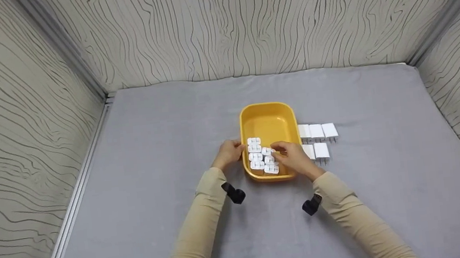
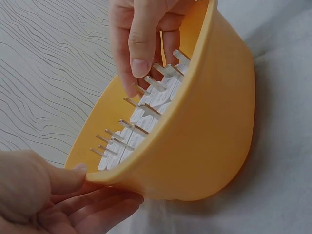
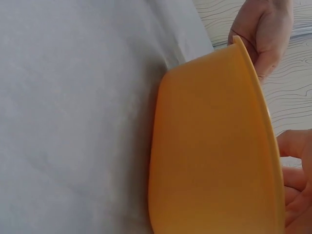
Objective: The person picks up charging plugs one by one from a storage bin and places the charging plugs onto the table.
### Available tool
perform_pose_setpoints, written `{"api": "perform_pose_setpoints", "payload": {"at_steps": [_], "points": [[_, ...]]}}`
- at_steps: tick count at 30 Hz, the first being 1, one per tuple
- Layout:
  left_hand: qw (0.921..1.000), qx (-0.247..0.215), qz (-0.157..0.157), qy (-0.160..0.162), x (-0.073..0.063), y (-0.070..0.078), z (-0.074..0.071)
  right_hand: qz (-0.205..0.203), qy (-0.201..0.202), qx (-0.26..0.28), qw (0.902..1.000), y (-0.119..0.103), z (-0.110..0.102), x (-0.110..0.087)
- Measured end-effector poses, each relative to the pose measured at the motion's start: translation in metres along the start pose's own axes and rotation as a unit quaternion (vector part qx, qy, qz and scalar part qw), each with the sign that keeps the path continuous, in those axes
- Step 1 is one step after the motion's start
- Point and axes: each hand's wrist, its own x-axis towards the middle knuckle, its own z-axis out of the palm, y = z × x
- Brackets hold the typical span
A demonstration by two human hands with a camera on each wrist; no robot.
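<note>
Yr L hand (image 1: 229, 151) pinches the yellow tub (image 1: 271, 126) by its rim (image 2: 173, 117); brace it. Can't tell if yr R hand (image 1: 296, 156) grips; seat white plug adapters (image 1: 255, 157) flush, prongs (image 2: 156, 84) up.

A deep yellow bin (image 1: 273, 178) with rounded corners stands upright on the tabletop (image 1: 170, 136). White plug adapters (image 1: 255, 156) fill its near left part in two columns, prongs up; more adapters (image 1: 321, 150) lie in two rows just right of it, prongs facing near.
</note>
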Motion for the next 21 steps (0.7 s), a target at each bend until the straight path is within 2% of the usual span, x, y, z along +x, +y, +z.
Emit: {"api": "perform_pose_setpoints", "payload": {"at_steps": [2, 3, 5, 6, 7, 9, 10, 11, 12, 13, 15, 17, 18, 19, 20, 21], "points": [[0.9994, -0.001, 0.032, 0.009, 0.026, -0.027, 0.012, -0.006, -0.015, 0.001, 0.9999, 0.001, -0.002, 0.002], [0.9992, 0.004, 0.037, 0.012, 0.025, -0.029, 0.012, -0.007, -0.023, 0.003, 0.9997, 0.002, -0.002, 0.003], [0.9992, 0.004, 0.037, 0.011, 0.040, -0.042, 0.019, -0.006, -0.036, 0.007, 0.9993, 0.004, -0.004, 0.006], [0.9995, -0.003, 0.030, 0.003, 0.013, -0.018, 0.005, -0.005, -0.042, 0.011, 0.9991, 0.004, -0.005, 0.007], [0.9992, -0.013, 0.036, 0.002, 0.024, -0.028, 0.011, -0.005, -0.047, 0.013, 0.9988, 0.004, -0.005, 0.008], [0.9995, -0.020, 0.022, -0.008, 0.022, -0.025, 0.009, 0.001, -0.059, 0.021, 0.9980, 0.004, -0.007, 0.009], [0.9992, -0.028, 0.027, -0.010, 0.033, -0.034, 0.015, 0.004, -0.066, 0.024, 0.9975, 0.004, -0.007, 0.010], [0.9992, -0.027, 0.030, -0.005, 0.026, -0.030, 0.012, 0.006, -0.073, 0.027, 0.9970, 0.004, -0.008, 0.011], [0.9991, -0.029, 0.030, -0.007, 0.026, -0.030, 0.012, 0.009, -0.080, 0.030, 0.9963, 0.005, -0.008, 0.012], [0.9984, -0.034, 0.044, -0.002, 0.027, -0.032, 0.012, 0.011, -0.086, 0.030, 0.9957, 0.005, -0.009, 0.012], [0.9989, -0.040, 0.024, -0.008, 0.016, -0.020, 0.008, 0.019, -0.097, 0.034, 0.9946, 0.005, -0.010, 0.014], [0.9991, -0.037, -0.009, -0.016, -0.002, 0.000, -0.001, 0.023, -0.106, 0.033, 0.9935, 0.006, -0.011, 0.015], [0.9989, -0.042, -0.012, -0.018, 0.002, -0.002, 0.001, 0.025, -0.110, 0.034, 0.9931, 0.006, -0.011, 0.016], [0.9990, -0.040, -0.010, -0.015, -0.001, 0.001, -0.001, 0.027, -0.113, 0.034, 0.9927, 0.006, -0.011, 0.016], [0.9992, -0.029, -0.021, -0.014, -0.010, 0.011, -0.005, 0.028, -0.115, 0.035, 0.9924, 0.007, -0.011, 0.017], [0.9998, -0.020, -0.004, -0.006, -0.005, 0.005, -0.003, 0.030, -0.116, 0.036, 0.9921, 0.007, -0.011, 0.017]]}}
